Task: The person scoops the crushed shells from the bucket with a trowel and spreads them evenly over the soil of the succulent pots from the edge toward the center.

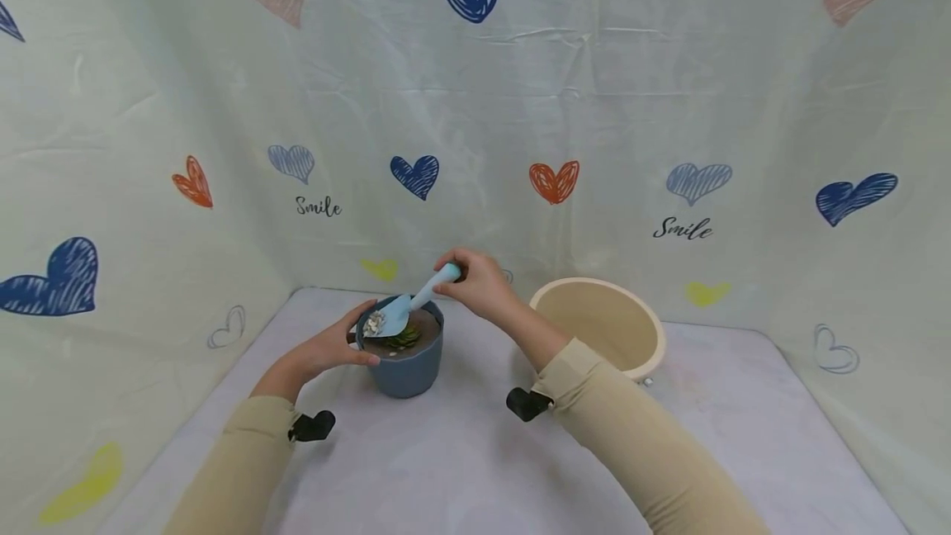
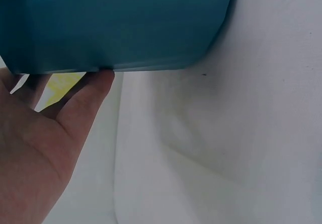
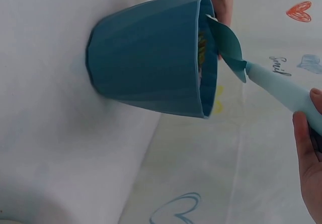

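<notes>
A blue flower pot [image 1: 404, 376] stands on the table at centre left, holding soil and a small green succulent [image 1: 404, 338]. My left hand [image 1: 333, 347] grips it at the left of the rim, thumb toward me and fingers on the far side. From the other side my right hand [image 1: 479, 283] holds a light blue trowel [image 1: 433, 286] by its handle. The blade [image 3: 227, 45] tilts down over the pot opening, bearing pale pebbles [image 1: 375, 323] at its tip. Part of the plant is hidden under the blade.
Behind my right forearm a cream bucket [image 1: 654, 329] stands on the table [image 1: 461, 469], with a few small pebbles [image 1: 647, 382] beside its base. A pale curtain [image 1: 624, 130] printed with hearts hangs behind and at both sides.
</notes>
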Available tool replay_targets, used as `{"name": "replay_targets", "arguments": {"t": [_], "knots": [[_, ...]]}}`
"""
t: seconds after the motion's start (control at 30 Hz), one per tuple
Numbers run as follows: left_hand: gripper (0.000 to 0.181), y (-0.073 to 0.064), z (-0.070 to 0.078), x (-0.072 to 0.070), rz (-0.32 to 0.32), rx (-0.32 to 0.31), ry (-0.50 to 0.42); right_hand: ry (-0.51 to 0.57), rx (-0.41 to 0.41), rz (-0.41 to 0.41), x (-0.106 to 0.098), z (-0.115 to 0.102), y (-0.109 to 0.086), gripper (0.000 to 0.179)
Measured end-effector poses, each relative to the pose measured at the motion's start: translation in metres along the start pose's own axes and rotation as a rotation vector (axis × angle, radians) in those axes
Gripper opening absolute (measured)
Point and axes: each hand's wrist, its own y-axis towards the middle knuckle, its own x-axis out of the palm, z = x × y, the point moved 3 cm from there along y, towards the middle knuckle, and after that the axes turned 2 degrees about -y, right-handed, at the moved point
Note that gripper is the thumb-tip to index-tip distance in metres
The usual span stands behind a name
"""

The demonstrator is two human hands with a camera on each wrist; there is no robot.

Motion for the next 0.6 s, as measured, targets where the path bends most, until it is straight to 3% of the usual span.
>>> {"name": "replay_targets", "arguments": {"t": [0.23,0.6], "knots": [[0.111,-0.004,0.002,0.006,0.046,-0.060,0.026,-0.016,-0.018,-0.024,0.002,-0.006,0.002,0.023],[0.110,-0.011,0.006,0.012,0.078,-0.056,0.016,-0.020,-0.063,-0.051,0.003,-0.010,0.005,0.022]]}}
